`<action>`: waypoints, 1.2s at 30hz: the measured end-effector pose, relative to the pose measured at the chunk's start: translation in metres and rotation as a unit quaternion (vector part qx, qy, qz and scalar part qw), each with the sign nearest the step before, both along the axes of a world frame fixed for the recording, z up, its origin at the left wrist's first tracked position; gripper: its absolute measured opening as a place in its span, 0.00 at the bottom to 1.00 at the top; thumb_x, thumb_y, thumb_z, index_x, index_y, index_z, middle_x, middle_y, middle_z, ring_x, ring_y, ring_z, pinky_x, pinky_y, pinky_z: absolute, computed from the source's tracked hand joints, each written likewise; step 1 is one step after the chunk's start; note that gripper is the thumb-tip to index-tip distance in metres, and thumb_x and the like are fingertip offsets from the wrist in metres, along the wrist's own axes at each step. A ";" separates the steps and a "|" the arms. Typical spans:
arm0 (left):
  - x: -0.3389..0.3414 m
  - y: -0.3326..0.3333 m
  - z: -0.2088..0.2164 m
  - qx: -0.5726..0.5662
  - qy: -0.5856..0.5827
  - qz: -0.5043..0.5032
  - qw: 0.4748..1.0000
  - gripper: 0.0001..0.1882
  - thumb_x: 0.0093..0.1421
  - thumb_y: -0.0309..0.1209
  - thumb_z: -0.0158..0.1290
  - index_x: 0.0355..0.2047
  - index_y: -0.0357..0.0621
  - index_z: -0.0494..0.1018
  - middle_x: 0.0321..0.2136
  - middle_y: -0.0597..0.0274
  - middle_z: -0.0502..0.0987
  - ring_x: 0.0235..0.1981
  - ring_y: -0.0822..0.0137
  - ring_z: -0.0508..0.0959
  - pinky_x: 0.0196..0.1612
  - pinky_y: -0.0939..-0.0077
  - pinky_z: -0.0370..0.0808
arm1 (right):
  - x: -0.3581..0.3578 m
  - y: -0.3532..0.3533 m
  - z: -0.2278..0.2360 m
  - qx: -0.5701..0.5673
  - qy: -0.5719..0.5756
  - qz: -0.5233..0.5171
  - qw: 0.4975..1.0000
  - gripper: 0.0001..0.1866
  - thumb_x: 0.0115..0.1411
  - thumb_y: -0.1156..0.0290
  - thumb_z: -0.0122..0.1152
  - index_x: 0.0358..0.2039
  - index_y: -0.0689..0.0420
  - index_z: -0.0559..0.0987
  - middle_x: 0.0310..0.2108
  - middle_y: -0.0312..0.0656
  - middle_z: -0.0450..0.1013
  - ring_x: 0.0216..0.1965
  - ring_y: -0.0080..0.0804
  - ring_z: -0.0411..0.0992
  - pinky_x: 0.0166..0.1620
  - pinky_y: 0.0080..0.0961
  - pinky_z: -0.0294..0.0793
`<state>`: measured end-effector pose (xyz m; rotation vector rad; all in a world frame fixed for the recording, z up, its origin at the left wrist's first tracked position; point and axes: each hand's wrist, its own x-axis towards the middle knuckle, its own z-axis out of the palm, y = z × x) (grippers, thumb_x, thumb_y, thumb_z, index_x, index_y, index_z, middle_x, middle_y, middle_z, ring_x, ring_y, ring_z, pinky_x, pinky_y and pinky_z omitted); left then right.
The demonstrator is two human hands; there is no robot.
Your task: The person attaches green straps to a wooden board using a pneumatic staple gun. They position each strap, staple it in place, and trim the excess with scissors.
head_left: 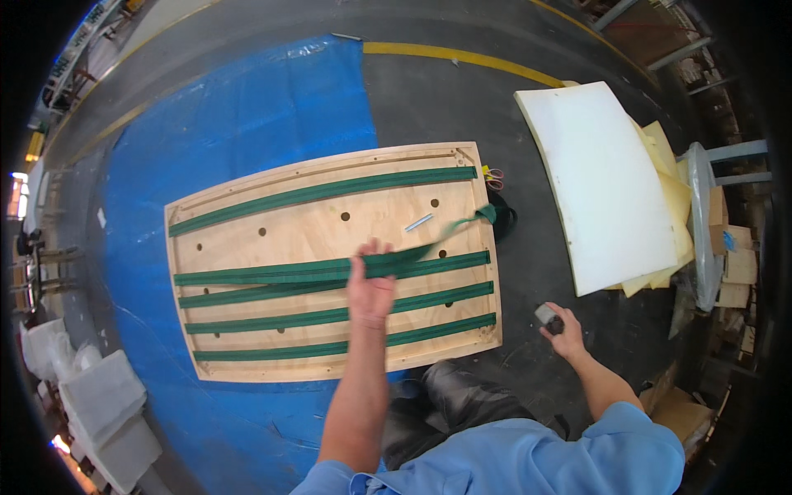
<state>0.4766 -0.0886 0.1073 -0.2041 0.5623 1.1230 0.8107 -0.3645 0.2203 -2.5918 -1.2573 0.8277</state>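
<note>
A shallow wooden panel (305, 235) with a raised rim and several round holes lies before me, crossed lengthwise by several green webbing straps (330, 191). One loose green strap (313, 270) runs from the panel's left rim, through my left hand (371, 289), to the right rim. The fingers of that hand are round the strap, above the panel's middle. Out to the right of the panel, my right hand (566, 332) grips a tool with a grey block-like end (545, 313); its kind is unclear because the fingers cover most of it.
A silvery strip (418, 222) lies on the panel. Scissors (493, 176) and a dark roll (505, 218) sit at its right edge. White foam sheets (606, 181) are stacked at right. Blue sheeting (247, 107) covers floor beneath; white wrapped pieces (103, 396) stand lower left.
</note>
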 end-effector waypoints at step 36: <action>0.384 -0.108 -0.081 -0.172 0.227 0.140 0.948 0.19 0.77 0.43 0.35 0.53 0.41 0.65 0.51 0.48 0.79 0.42 0.53 0.83 0.42 0.59 0.82 | 0.361 0.302 -0.198 -0.079 0.242 0.208 0.944 0.16 0.50 0.78 0.74 0.41 0.58 0.81 0.30 0.39 0.80 0.23 0.31 0.76 0.26 0.31 0.76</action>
